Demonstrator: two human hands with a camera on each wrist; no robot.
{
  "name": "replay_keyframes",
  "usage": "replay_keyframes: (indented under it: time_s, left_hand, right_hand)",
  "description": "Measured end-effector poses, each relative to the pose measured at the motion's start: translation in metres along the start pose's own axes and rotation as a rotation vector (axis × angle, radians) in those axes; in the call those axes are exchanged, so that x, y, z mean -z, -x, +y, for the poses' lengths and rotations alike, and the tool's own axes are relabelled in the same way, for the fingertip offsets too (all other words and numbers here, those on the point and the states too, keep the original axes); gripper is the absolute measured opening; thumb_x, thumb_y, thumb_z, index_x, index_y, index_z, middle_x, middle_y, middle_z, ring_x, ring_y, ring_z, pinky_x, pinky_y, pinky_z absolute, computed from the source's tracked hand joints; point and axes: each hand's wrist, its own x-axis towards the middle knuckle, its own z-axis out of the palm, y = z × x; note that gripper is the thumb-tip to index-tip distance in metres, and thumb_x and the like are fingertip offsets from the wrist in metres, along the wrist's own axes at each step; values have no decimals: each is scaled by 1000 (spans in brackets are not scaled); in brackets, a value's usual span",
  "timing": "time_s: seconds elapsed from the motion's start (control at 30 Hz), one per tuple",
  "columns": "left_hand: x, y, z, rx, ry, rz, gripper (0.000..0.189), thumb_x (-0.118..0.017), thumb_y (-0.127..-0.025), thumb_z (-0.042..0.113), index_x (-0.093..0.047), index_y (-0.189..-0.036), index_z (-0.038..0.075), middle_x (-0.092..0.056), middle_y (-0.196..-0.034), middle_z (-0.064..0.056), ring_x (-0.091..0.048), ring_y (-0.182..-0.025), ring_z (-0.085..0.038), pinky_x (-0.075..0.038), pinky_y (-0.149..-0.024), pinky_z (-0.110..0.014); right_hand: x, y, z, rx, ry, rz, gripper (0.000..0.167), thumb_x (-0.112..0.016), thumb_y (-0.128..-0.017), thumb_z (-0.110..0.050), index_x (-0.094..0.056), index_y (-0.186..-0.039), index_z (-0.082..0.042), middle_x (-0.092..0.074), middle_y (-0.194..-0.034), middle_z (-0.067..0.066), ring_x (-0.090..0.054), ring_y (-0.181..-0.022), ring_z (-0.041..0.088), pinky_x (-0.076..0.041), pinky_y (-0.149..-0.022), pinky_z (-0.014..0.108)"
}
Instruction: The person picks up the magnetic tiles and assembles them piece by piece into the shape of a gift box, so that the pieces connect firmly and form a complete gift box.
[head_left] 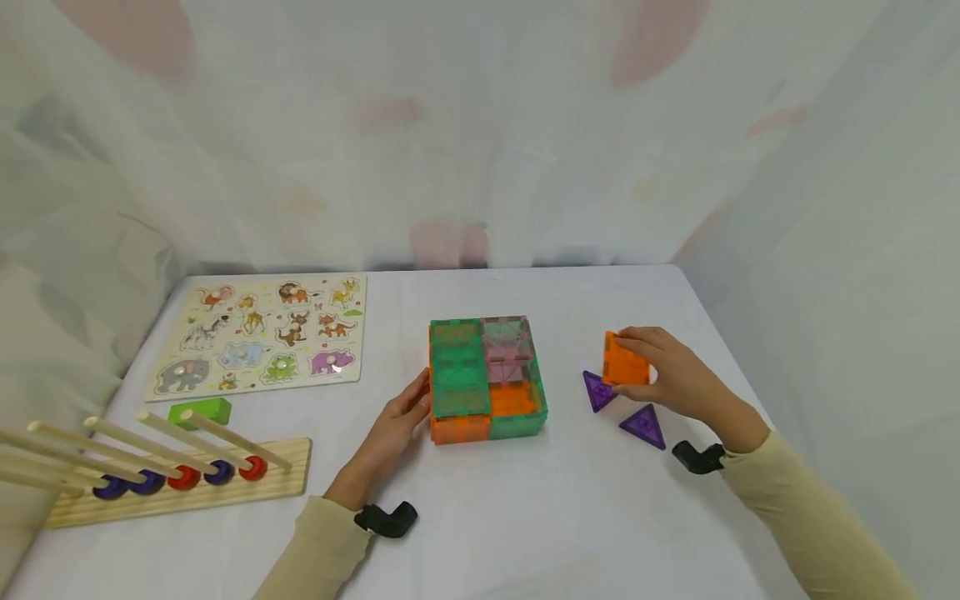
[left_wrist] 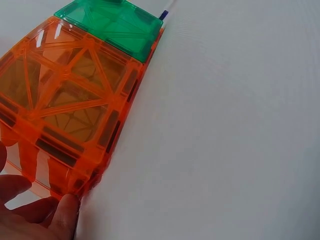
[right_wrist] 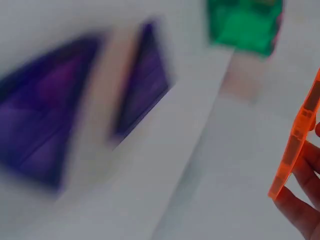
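A low box of see-through magnetic tiles (head_left: 459,367), green, orange and pink, stands in the middle of the table. My left hand (head_left: 393,425) rests its fingers against the box's left side; the left wrist view shows the fingertips touching an orange tile (left_wrist: 70,95) wall near its lower edge. To the right of the box, my right hand (head_left: 675,375) holds an orange square magnetic tile (head_left: 626,362) by its edges, tilted above the table. Beneath and beside it lie two purple triangular tiles (head_left: 645,427), blurred in the right wrist view.
At the back left lies a wooden animal peg puzzle (head_left: 258,333). In front of it are a green block (head_left: 201,412) and a wooden peg stand (head_left: 296,467) with red and blue rings, its pegs leaning toward the left. White curtains (head_left: 480,167) enclose the table.
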Motion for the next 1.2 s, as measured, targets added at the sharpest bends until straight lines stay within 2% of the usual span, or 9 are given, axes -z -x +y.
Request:
replay_keyframes:
  time_s: [0.13, 0.23, 0.43, 0.8, 0.9, 1.03, 1.1, 1.2]
  left_hand:
    - [-1, 1, -1, -20, 3, -1, 58, -40, -104, 30, -17, -155, 14, -21, -160, -6, -11, -149, -24, -15, -120, -47]
    - [-2, 1, -2, -36, 2, -5, 61, -40, -103, 36, -17, -155, 12, -20, -160, -7, -13, -149, -25, -18, -119, -47]
    - [-4, 0, 0, -48, -3, -12, 62, -40, -103, 38, -17, -154, 11, -20, -160, -8, -15, -149, -25, -21, -117, -45]
    - [-4, 2, 3, -49, 0, -14, 59, -39, -104, 34, -18, -154, 11, -20, -160, -9, -17, -148, -25, -19, -118, -46]
    - [-4, 2, 2, -46, 1, -8, 59, -39, -104, 33, -18, -154, 11, -21, -160, -9, -15, -148, -25, -17, -119, -46]
    - [-4, 1, 2, -44, -8, -2, 59, -39, -104, 34, -19, -154, 12, -21, -160, -8, -13, -149, -24, -13, -120, -47]
    - [-4, 1, 1, -45, -13, 2, 59, -40, -104, 34, -19, -154, 12, -21, -160, -8, -13, -149, -24, -13, -120, -47]
    - [-3, 1, 1, -48, -17, 1, 60, -40, -103, 35, -18, -154, 12, -21, -160, -8, -13, -149, -24, -13, -120, -47]
  right_hand:
    - [-7, -36, -42, 230, -31, -21, 64, -83, -74, -30, -60, -126, -1, -56, -130, 14, -51, -119, 30, -50, -95, 48]
    - [-16, -57, -65, 331, -37, -91, 64, -79, -78, -36, -59, -129, -2, -56, -132, 12, -49, -121, 26, -50, -97, 42]
    - [-33, -79, -83, 334, 15, -223, 68, -72, -82, -46, -55, -136, -7, -53, -136, 8, -47, -123, 23, -48, -100, 36]
    - [-46, -87, -91, 340, 3, -321, 66, -73, -82, -44, -57, -133, -4, -54, -136, 11, -46, -127, 28, -41, -108, 42]
    - [-48, -88, -92, 368, 8, -308, 62, -73, -83, -42, -60, -129, -4, -55, -134, 11, -49, -124, 26, -44, -106, 40]
    - [-53, -88, -91, 418, -3, -245, 48, -74, -83, -36, -67, -119, -4, -57, -129, 10, -52, -118, 24, -49, -98, 34]
    - [-54, -87, -90, 428, -10, -218, 45, -74, -83, -36, -68, -117, -6, -57, -130, 9, -52, -119, 23, -48, -99, 35]
    - [-55, -84, -87, 414, -6, -196, 52, -75, -80, -42, -68, -119, -9, -56, -134, 8, -48, -124, 25, -44, -104, 39]
